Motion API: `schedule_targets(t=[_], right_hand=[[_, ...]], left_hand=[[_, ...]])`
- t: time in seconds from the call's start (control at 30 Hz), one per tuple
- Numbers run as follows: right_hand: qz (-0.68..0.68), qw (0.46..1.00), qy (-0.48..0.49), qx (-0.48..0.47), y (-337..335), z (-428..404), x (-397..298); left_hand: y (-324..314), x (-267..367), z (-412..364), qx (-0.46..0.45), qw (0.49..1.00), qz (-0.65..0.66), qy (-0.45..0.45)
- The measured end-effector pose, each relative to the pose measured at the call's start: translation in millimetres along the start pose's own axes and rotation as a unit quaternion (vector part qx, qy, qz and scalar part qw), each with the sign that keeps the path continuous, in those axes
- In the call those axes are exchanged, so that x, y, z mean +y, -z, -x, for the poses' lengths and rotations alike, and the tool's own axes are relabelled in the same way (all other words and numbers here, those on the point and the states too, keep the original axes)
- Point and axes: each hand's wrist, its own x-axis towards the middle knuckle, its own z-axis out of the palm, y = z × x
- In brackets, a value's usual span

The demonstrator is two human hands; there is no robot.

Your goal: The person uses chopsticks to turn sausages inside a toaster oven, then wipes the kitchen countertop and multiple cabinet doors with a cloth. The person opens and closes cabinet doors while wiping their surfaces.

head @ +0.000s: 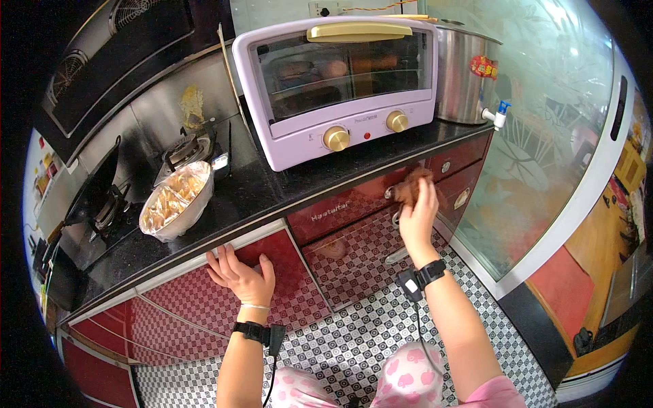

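My right hand (pixel 421 217) holds a crumpled brown cloth (pixel 412 187) against the glossy red drawer front (pixel 352 204), close to a round drawer knob (pixel 389 193). The cloth partly covers the drawer's right portion. My left hand (pixel 240 275) is empty, its fingers spread, with the fingertips at the pale metal strip along the top of a red cabinet door (pixel 285 260). Above the drawers, a lilac toaster oven (pixel 352 120) with gold knobs and a gold handle stands on the black countertop (pixel 275 191). Its glass door is closed.
A plastic-wrapped white bowl of food (pixel 176 201) sits near the counter's front edge. Further left are a gas burner (pixel 186 148) and a black wok (pixel 94 186). A steel drum with a tap (pixel 461 81) stands beside the oven. The frosted glass door (pixel 535 153) borders the right.
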Motion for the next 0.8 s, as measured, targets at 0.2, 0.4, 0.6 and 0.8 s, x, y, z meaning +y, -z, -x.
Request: schedule_targets(t=[0.2, 0.4, 0.6, 0.8], right_hand=[[-0.032, 0.989, 0.144, 0.015, -20.0, 30.7, -51.0], [-0.042, 0.93, 0.352, -0.098, -15.1, 48.1, -99.7], [0.03, 0.951, 0.302, -0.053, 8.6, -5.7, -24.2], [-0.01, 0.998, 0.062, 0.028, 18.8, -46.8, 52.0]], left_hand=[[3.4, 2.6, -1.5, -0.013, 1.0, -0.006, 0.007], [8.6, 13.3, -1.4, -0.038, 0.999, -0.001, 0.037], [3.0, 56.0, -4.1, -0.125, 0.984, 0.035, -0.119], [-22.2, 108.9, -22.2, -0.126, 0.977, 0.028, -0.172]])
